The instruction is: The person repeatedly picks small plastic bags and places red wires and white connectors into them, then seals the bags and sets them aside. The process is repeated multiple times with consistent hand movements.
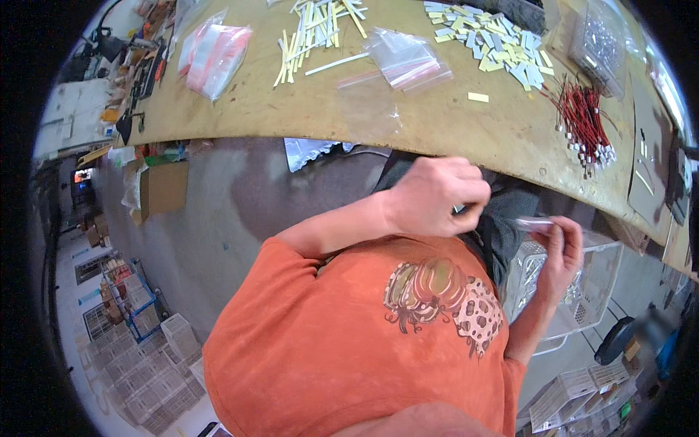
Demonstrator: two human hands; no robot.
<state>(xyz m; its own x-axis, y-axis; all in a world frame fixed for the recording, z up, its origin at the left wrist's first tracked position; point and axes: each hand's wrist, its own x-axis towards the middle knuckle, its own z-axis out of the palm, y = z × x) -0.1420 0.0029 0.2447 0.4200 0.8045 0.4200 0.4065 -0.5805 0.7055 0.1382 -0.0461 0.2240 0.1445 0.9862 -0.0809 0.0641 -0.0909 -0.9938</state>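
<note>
In front of my lap, below the table's front edge, is my left hand (440,195). Its fingers are curled together into a pinch, and whatever lies between them is hidden. To its right my right hand (564,251) pinches a small clear plastic bag (535,223) between thumb and fingers. The two hands are apart. On the table (269,116) above them lie a stack of clear zip bags (408,62), a heap of small yellow and white strips (495,44), one lone yellow strip (478,97) and a bundle of red wires with white connectors (585,127).
Long pale strips (320,33) and red-edged bags (213,57) lie farther left on the table. A clear container (597,45) stands at the far right. Beside my right arm is a white plastic basket (601,280) with small bags inside. A cardboard box (164,189) sits left, below the table.
</note>
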